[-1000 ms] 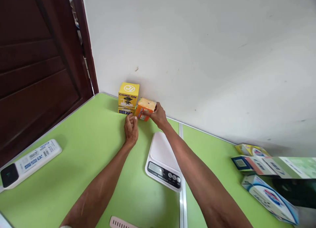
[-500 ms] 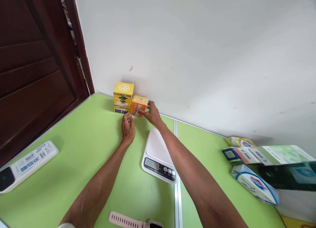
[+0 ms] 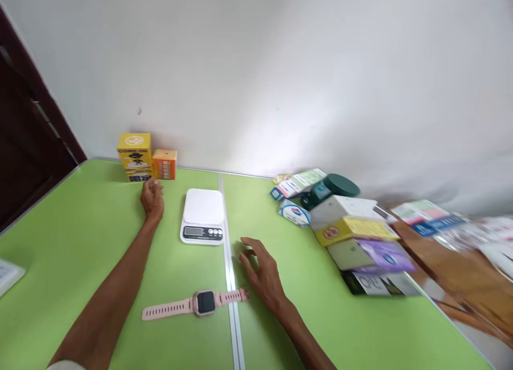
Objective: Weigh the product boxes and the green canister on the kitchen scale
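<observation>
Standing just beyond the left fingers is the yellow box.

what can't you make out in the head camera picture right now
All in the head view:
- Whether the left hand touches the yellow box: the hand itself covers the spot.
- Any reading on the scale display: too small.
- The rest of the white object: cut off by the left edge.
- What the pale items at far right are: blurred.
</observation>
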Demonstrator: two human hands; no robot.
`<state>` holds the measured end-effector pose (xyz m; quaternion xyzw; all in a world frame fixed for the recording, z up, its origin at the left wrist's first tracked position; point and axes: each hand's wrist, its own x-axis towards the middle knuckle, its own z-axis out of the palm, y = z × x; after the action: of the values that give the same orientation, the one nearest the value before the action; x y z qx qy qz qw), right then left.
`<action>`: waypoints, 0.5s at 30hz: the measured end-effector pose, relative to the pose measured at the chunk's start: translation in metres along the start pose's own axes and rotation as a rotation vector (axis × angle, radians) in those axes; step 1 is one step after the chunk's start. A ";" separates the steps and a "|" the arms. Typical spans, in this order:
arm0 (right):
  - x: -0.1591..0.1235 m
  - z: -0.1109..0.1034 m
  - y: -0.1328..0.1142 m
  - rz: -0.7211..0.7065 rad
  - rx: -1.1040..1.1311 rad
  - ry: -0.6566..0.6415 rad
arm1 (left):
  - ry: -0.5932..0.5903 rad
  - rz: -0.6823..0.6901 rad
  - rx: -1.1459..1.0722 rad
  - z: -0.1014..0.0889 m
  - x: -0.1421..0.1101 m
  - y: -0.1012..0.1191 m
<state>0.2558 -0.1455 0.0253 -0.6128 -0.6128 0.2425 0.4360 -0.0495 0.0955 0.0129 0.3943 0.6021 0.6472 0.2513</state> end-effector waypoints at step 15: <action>-0.096 -0.232 0.114 0.410 -0.360 1.175 | -0.941 0.412 -0.132 0.094 -0.263 0.100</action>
<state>0.4975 -0.2780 0.0238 -0.8115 -0.1738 -0.1617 0.5340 0.1901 -0.0753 0.0524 0.7363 0.2917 0.4724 0.3868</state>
